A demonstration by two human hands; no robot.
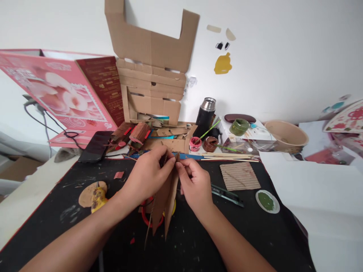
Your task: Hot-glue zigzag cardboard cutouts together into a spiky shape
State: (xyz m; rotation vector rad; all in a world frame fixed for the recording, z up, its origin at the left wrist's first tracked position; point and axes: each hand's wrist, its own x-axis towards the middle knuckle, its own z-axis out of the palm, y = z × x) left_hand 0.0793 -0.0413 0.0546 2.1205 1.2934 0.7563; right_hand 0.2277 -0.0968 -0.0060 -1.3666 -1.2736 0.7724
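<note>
Folded strips of brown cardboard (163,200) hang upright over the middle of the black work surface. My left hand (151,172) is closed on their upper end, thumb and fingers pressed together. My right hand (197,183) pinches the top right edge of the same cardboard, close beside the left thumb. Behind the strips, partly hidden, lie a red ring-shaped thing (145,219) and something yellow (173,207). A dark green utility knife (227,195) rests just right of my right hand. Left of my forearm is a yellow, brown-stained object (98,198) on a round tan disc (86,194).
A corrugated cardboard piece (239,176) and a lid of green paint (267,201) lie right. Behind stand paint jars (195,144), a black flask (204,119), sticks (229,155) and reddish-brown rolled cardboard (140,132). A phone (95,146) and pink box (65,90) are left.
</note>
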